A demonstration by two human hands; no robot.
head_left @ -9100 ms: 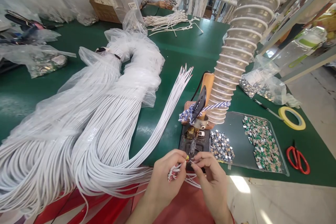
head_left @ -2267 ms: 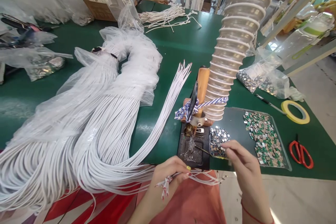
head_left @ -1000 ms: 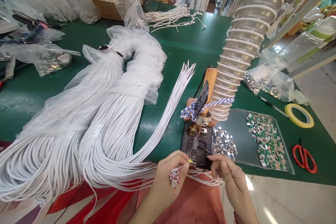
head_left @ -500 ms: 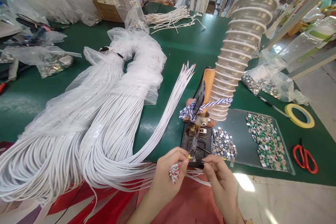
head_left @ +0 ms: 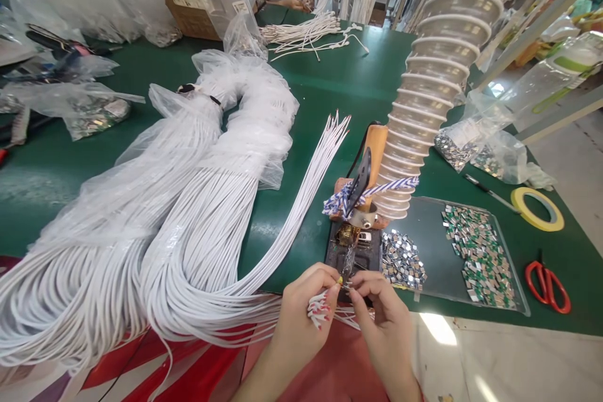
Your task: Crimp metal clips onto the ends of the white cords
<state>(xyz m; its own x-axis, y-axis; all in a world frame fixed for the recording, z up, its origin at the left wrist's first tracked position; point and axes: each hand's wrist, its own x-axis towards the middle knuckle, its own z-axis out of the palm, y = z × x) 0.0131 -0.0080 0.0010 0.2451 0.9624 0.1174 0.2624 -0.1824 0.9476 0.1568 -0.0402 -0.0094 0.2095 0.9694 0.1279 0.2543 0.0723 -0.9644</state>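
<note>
The work looks to be partway through. The left hand (head_left: 306, 301) is closed around a bunch of white cables (head_left: 318, 310), and at its fingertips a yellow bit (head_left: 340, 280) points right, towards the right hand (head_left: 384, 317). The right hand has thumb and forefinger drawn together on what seems a small shiny piece (head_left: 347, 286), too tiny to make out; whether it is joined to anything cannot be told. Both hands meet at the near edge of the green table (head_left: 358, 91), over the near end of a black base (head_left: 375, 259).

Judging by what lies about, much is left: a heap of silver pieces (head_left: 402, 259) sits just right of the base, and a heap of green and silver pieces (head_left: 483, 264) lies farther right on a flat tray (head_left: 429, 229). Which of these are finished, if any, cannot be told. To the left a big bundle of cables (head_left: 198, 232) is spread out, partly in clear plastic.

The held cables are thin and white, their red-marked ends fanned out towards the near side, below the left thumb
</note>
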